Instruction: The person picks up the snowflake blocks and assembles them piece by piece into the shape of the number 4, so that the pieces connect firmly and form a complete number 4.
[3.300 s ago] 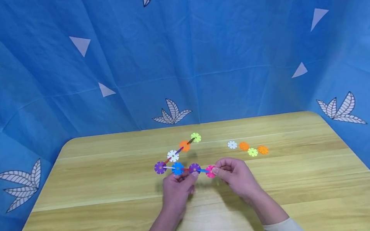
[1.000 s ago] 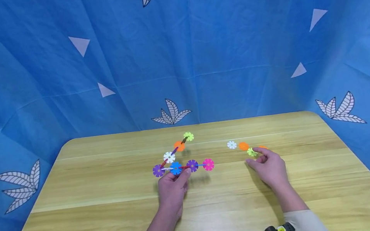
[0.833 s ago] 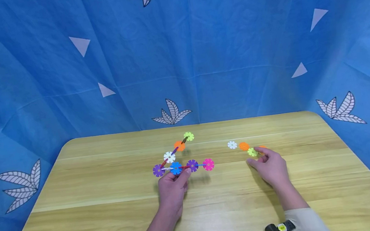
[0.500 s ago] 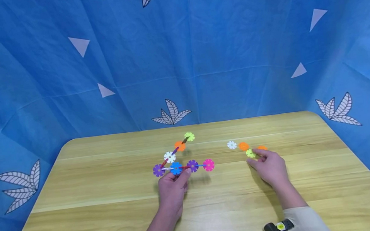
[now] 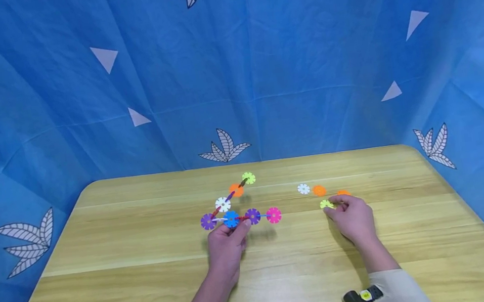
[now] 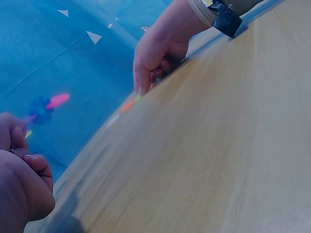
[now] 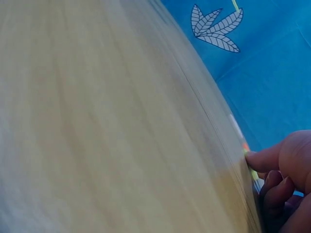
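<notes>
In the head view my left hand (image 5: 226, 250) pinches a V-shaped chain of interlocking plastic snowflake discs, held up off the table. Its lower arm runs from a purple disc (image 5: 207, 222) through a blue disc (image 5: 231, 219) and a second purple disc (image 5: 252, 216) to a pink disc (image 5: 274, 215). The other arm climbs through a white disc (image 5: 223, 204) and an orange disc (image 5: 236, 190) to a yellow-green disc (image 5: 248, 177), with edge-on discs linking them. My right hand (image 5: 354, 219) pinches a loose yellow-green disc (image 5: 326, 204) at the table surface; its fingers partly cover it.
Beyond the right hand lie a loose white disc (image 5: 303, 189), an orange disc (image 5: 319, 190) and another orange disc (image 5: 343, 192), partly hidden by the fingers. A blue cloth (image 5: 303, 61) hangs behind and beside the wooden table (image 5: 127, 288).
The right hand has left the pink end of the chain and gone right to the loose discs. The yellow-green disc there has slid slightly nearer and leftward. The left hand keeps its grip.
</notes>
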Motion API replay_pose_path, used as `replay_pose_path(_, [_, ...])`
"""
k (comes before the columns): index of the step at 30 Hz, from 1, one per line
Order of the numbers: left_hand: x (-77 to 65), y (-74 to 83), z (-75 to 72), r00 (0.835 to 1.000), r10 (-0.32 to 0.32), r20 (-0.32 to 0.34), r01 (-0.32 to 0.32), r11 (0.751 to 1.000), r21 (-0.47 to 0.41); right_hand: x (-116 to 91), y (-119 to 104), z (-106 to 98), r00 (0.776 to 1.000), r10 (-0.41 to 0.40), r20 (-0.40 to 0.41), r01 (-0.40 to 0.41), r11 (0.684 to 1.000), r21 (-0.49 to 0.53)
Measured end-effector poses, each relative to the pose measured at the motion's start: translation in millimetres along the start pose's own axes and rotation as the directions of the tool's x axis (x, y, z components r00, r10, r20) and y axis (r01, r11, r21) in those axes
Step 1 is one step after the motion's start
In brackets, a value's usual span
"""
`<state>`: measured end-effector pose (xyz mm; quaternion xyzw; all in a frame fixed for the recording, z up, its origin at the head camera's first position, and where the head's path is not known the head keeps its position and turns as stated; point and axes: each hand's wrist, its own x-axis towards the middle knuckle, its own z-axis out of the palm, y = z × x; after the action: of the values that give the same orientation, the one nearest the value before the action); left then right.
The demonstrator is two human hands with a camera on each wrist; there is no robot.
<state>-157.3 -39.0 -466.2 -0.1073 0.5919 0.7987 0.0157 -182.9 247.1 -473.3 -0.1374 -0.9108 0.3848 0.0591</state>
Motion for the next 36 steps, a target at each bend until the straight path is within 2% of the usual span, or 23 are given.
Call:
replay_pose_path(7, [-1.5, 2.4, 1.4, 1.000, 0.000, 0.000, 0.000, 1.000, -0.005, -0.1, -2.4, -1.2, 0.998, 0.027, 0.063, -0.026, 1.000, -0.014])
replay_pose_path(15, [-1.4, 1.9, 1.8, 1.000, -0.009, -0.005, 0.010, 1.000, 0.022, -4.3, -3.5, -4.1, 0.993, 0.055, 0.105, -0.058, 0.998, 0.019])
replay_pose_path(25, [-0.7, 1.1, 2.5, 1.000, 0.001, 0.001, -0.001, 1.000, 0.022, -11.4, -7.7, -3.8, 0.992, 0.020, 0.122, -0.023, 0.999, 0.029])
replay_pose_path(29, [-0.8, 1.1, 2.8, 1.000, 0.004, -0.002, -0.004, 1.000, 0.016, -15.4, -10.6, -3.4, 0.990, 0.022, 0.139, -0.030, 0.998, 0.057])
replay_pose_path(36, [-1.1, 1.6, 4.0, 1.000, 0.003, -0.009, -0.003, 1.000, 0.010, -26.6, -19.5, -1.2, 0.984, 0.027, 0.178, -0.057, 0.985, 0.165])
